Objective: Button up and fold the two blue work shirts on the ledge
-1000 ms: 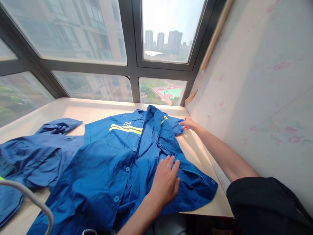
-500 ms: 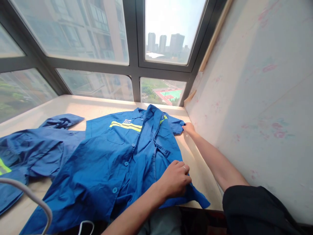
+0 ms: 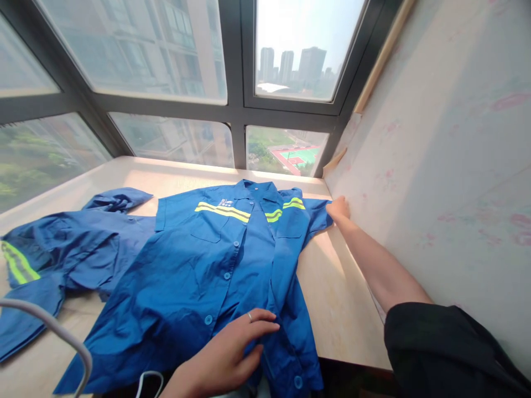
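A blue short-sleeved work shirt (image 3: 166, 287) lies front up and unbuttoned, with yellow-green reflective bands across the chest. My right hand (image 3: 340, 208) reaches to the far right and closes on the end of its sleeve (image 3: 317, 214). Over the lower front of the shirt is my left hand (image 3: 232, 348), wearing a ring. Its fingers stretch out beside the loose front panel (image 3: 286, 276), with the thumb apart. That panel lies partly folded, its bottom hanging near the table's front edge.
Another blue garment (image 3: 87, 243) with a reflective band lies crumpled on the left. A pale curved tube (image 3: 62, 326) crosses the lower left. Windows rise behind the light wooden surface (image 3: 340, 298), and a papered wall (image 3: 448, 166) bounds the right.
My left hand has moved left and down, its fingers now spread. The loose front panel has swung over, showing its chest band and pocket. My right hand keeps the sleeve, stretched out further right.
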### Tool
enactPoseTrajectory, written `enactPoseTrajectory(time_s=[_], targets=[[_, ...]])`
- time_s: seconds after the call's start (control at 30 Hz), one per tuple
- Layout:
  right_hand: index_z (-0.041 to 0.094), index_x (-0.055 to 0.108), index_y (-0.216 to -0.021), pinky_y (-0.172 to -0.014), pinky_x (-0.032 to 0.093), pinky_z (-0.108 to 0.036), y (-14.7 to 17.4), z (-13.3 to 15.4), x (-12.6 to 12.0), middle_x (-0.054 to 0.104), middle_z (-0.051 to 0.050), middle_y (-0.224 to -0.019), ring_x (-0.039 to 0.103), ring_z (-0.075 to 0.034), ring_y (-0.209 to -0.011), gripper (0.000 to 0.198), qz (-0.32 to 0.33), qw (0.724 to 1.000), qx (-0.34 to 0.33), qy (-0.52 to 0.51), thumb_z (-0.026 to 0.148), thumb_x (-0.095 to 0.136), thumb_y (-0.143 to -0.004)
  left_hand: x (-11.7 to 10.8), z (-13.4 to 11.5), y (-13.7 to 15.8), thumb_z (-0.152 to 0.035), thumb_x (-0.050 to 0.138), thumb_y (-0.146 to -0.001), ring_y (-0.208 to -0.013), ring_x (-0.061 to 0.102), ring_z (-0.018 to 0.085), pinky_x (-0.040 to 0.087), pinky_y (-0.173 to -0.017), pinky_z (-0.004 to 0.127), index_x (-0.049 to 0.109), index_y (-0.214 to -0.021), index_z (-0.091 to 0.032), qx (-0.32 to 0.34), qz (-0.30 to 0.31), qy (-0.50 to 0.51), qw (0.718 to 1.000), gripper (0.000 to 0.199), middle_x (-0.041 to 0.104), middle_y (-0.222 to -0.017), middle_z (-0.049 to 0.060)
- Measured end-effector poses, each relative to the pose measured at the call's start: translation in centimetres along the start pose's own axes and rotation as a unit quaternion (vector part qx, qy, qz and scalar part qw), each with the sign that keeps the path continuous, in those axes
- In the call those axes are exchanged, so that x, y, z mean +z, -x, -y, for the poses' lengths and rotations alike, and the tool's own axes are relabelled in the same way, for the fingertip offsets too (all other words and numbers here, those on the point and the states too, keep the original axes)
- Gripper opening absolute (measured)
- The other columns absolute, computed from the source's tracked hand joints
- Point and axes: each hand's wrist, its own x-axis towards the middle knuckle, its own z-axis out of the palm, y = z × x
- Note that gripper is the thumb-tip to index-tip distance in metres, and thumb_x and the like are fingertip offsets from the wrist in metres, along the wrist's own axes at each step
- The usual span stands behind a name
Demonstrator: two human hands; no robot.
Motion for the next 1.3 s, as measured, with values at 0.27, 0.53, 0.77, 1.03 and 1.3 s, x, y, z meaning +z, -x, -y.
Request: enactPoseTrajectory(time_s=[0.27,0.53,0.77,1.03,1.3], targets=[[0.011,0.051,-0.126,-0.104,0.039,-0.046,4.0,2.0,2.8,0.052,-0.022,-0.134,0.047,-0.034,-0.126,0.039,0.007,0.967,-0.239,0.088,0.027,0.046,-0.092,-1.4,0.7,-7.6,-0.060,0.053,-0.086,-0.099,0.066,0.026,0.054,-0.087,0.039,0.059,-0.128,-0.015,-0.192,-0.186,0.069,0.961,0.062,0.068,-0.118,0.013],[0.004,0.041,-0.142,-0.117,0.026,-0.046,5.2,0.1,7.1,0.036,-0.025,-0.155,0.032,-0.032,-0.145,0.059,0.099,0.965,-0.233,0.068,0.043,0.031,-0.100,3.1,-0.7,-10.7,-0.041,0.065,-0.078,-0.119,0.058,0.038,0.047,-0.096,0.043,0.044,-0.142,-0.009,-0.285,-0.093,-0.127,0.945,0.074,0.055,-0.135,0.024],[0.004,0.033,-0.151,-0.120,0.022,-0.046,2.9,-1.6,7.7,0.021,-0.021,-0.162,0.021,-0.033,-0.150,0.073,0.076,0.965,-0.251,0.023,0.055,0.028,-0.098,1.7,1.8,-7.1,-0.019,0.067,-0.067,-0.120,0.058,0.030,0.045,-0.099,0.037,0.042,-0.144,-0.009,-0.257,-0.076,0.322,0.908,0.081,0.060,-0.132,0.017],[0.010,0.029,-0.154,-0.121,0.022,-0.047,0.6,-1.9,7.7,0.015,-0.015,-0.165,0.016,-0.030,-0.152,0.078,0.069,0.963,-0.254,-0.052,0.061,0.027,-0.095,0.8,0.9,-1.7,-0.009,0.066,-0.058,-0.100,0.065,0.021,0.050,-0.088,0.031,0.060,-0.130,-0.018,-0.265,-0.053,0.552,0.789,0.073,0.070,-0.112,0.007],[0.009,0.051,-0.141,-0.121,0.024,-0.044,-0.4,-1.4,7.2,0.024,-0.017,-0.162,0.024,-0.032,-0.149,0.065,0.126,0.955,-0.265,-0.030,0.053,0.039,-0.094,1.6,1.8,3.0,-0.048,0.072,-0.073,-0.117,0.056,0.030,0.041,-0.106,0.041,0.066,-0.121,-0.017,-0.315,0.005,0.330,0.890,0.057,0.067,-0.121,0.010]])
